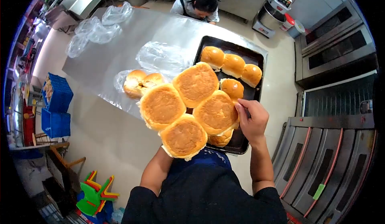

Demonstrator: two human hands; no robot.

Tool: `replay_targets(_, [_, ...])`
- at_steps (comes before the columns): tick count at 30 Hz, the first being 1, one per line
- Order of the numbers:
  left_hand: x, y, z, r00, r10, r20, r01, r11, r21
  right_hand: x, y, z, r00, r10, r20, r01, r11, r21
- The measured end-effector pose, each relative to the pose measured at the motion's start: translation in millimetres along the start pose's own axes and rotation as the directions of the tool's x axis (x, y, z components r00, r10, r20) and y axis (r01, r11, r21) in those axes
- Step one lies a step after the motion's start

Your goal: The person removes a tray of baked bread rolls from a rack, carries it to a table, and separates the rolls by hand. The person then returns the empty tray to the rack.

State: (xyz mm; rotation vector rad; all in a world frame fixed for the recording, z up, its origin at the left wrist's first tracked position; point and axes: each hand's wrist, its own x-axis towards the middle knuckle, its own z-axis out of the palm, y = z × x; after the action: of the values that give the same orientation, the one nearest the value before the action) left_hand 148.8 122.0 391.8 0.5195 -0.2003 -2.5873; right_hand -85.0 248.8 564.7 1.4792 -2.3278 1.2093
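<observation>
A joined cluster of buns [196, 84], their flat brown undersides turned up, is held above the table's near edge and the baking tray. From below, my left forearm [156, 171] reaches under the cluster. That hand is hidden behind the buns it supports. My right hand [253, 119] is closed, thumb and fingertips pinched at the right edge of the cluster. Beneath lies the black baking tray [262, 59], with a row of glossy buns [233, 65] at its far end. Another bun [232, 89] and a partly covered bun [220, 139] also show there.
Left of the cluster, more buns [138, 81] sit in a clear plastic bag on the metal table [120, 47]. Other clear bags [94, 29] lie farther left. A person [196, 7] is beyond the table. Ovens [329, 151] stand at right, blue crates [56, 121] at left.
</observation>
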Motion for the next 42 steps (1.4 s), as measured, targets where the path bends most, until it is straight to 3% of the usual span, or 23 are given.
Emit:
replay_targets(7, [17.0,6.3,9.7,0.999,-0.009,0.050,0.010,1.000,-0.023,1.3,-14.1,13.2,0.989,-0.141,-0.044,0.141,0.990,0.012])
replay_targets(11, [27.3,15.4,15.2,0.996,-0.011,0.087,0.015,0.999,-0.043,10.1,-30.7,28.2,0.977,-0.206,0.061,0.198,0.974,0.110])
replay_targets(14, [31.7,22.2,16.8,0.993,-0.004,0.120,0.011,0.998,-0.055,8.2,-51.1,34.4,0.976,-0.177,0.126,0.158,0.977,0.147])
replay_targets(16, [34.3,26.6,17.3,0.990,0.007,0.139,0.001,0.998,-0.058,1.8,-57.8,35.5,0.985,-0.073,0.159,0.040,0.978,0.205])
replay_targets(17, [34.9,29.3,16.8,0.989,0.011,0.145,-0.002,0.998,-0.060,-2.4,-59.4,35.8,0.984,-0.082,0.161,0.047,0.977,0.210])
replay_targets(19, [37.1,31.2,16.5,0.987,0.022,0.158,-0.012,0.998,-0.061,-14.9,-58.4,36.9,0.983,0.049,0.179,-0.104,0.943,0.316])
replay_targets(23, [38.1,28.4,14.0,0.984,0.030,0.173,-0.023,0.999,-0.044,-41.4,-42.7,31.6,0.979,0.134,0.153,-0.179,0.925,0.334])
replay_targets(25, [36.4,26.9,12.5,0.985,0.031,0.170,-0.025,0.999,-0.037,-44.9,-43.6,24.7,0.994,0.056,0.094,-0.078,0.965,0.251])
replay_targets(27, [35.3,23.5,10.3,0.986,0.029,0.167,-0.024,0.999,-0.028,-43.4,-67.1,20.2,0.990,-0.111,0.092,0.107,0.993,0.042])
replay_targets(29, [32.4,20.4,9.6,0.985,0.023,0.170,-0.019,0.999,-0.026,-65.3,-60.5,12.7,0.867,-0.380,0.322,0.221,0.873,0.434])
replay_targets(31, [29.7,21.0,9.5,0.985,0.024,0.172,-0.021,1.000,-0.017,-83.4,-53.5,4.7,0.745,-0.531,0.403,-0.105,0.504,0.857])
replay_targets(32, [28.9,21.7,9.6,0.984,0.029,0.176,-0.027,1.000,-0.016,-89.8,-57.3,3.3,0.803,-0.467,0.371,-0.180,0.403,0.897])
replay_targets(33, [29.3,22.7,9.1,0.983,0.030,0.182,-0.027,0.999,-0.018,-92.4,-58.7,4.4,0.800,-0.471,0.371,-0.188,0.390,0.901])
replay_targets(35, [30.9,22.5,8.9,0.982,0.035,0.188,-0.032,0.999,-0.016,-88.6,-68.3,2.0,0.921,-0.254,0.294,0.045,0.821,0.569])
replay_targets(36, [32.2,22.8,9.2,0.980,0.035,0.196,-0.033,0.999,-0.012,-77.5,-84.3,4.2,0.943,-0.203,0.265,0.081,0.910,0.406])
replay_targets(38, [31.9,22.2,7.9,0.979,0.032,0.203,-0.030,0.999,-0.010,-79.2,-101.7,19.4,0.914,-0.288,0.286,0.174,0.915,0.365])
replay_targets(39, [32.2,22.6,7.2,0.978,0.034,0.205,-0.034,0.999,-0.004,-82.6,-104.9,22.8,0.876,-0.367,0.312,0.265,0.908,0.324])
replay_targets(40, [34.8,23.3,8.5,0.978,0.035,0.205,-0.036,0.999,0.000,-82.7,-99.5,23.8,0.780,-0.523,0.343,0.209,0.735,0.645])
replay_targets(41, [37.1,24.6,8.4,0.976,0.039,0.215,-0.041,0.999,0.002,-84.5,-92.7,25.6,0.669,-0.665,0.332,0.025,0.466,0.884])
replay_targets(42, [42.6,26.0,9.1,0.972,0.043,0.231,-0.046,0.999,0.008,-87.0,-91.1,22.7,0.767,-0.564,0.307,0.018,0.496,0.868])
